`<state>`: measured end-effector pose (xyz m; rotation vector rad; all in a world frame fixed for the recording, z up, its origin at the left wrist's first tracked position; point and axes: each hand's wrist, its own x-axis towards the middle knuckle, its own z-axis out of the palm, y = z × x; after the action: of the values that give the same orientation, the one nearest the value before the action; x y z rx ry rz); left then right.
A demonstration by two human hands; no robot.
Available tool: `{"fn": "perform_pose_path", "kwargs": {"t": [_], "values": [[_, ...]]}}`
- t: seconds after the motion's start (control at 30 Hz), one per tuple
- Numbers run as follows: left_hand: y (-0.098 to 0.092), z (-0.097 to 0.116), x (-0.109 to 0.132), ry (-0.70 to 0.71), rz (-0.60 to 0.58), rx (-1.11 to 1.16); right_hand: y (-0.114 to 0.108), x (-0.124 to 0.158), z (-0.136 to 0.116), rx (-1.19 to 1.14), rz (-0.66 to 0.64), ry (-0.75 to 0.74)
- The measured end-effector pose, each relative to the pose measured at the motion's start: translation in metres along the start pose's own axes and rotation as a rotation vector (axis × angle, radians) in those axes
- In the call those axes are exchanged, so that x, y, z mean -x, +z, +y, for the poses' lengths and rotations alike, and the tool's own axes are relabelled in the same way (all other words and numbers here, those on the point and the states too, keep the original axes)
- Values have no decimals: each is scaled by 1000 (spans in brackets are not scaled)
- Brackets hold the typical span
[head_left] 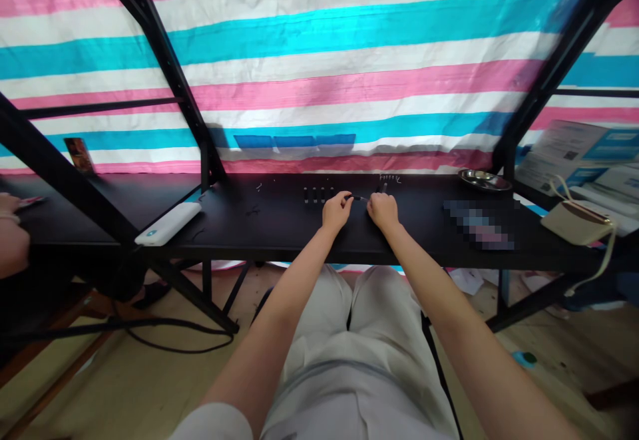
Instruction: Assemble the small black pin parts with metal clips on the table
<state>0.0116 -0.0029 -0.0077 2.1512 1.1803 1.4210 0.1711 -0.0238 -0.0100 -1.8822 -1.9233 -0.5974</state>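
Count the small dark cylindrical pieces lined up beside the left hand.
4, in a row on the black table: leftmost piece, second piece, third piece, rightmost piece, nearest the left hand. The hand may hide more.

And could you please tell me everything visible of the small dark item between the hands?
The small dark item looks slim and roughly level, with a thin, pale stretch running toward the right hand. The left hand grips its other end, over the black table. Its material is too small to make out.
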Motion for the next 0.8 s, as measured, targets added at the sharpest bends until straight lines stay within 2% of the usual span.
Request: {"fn": "perform_pose_path", "kwargs": {"t": [0.47,0.8], "values": [[1,-2,-2,-19,57,70,2,0,0,-2,67,-20],[2,-2,-1,-30,47,58,7,-1,0,2,119,-69]]}}
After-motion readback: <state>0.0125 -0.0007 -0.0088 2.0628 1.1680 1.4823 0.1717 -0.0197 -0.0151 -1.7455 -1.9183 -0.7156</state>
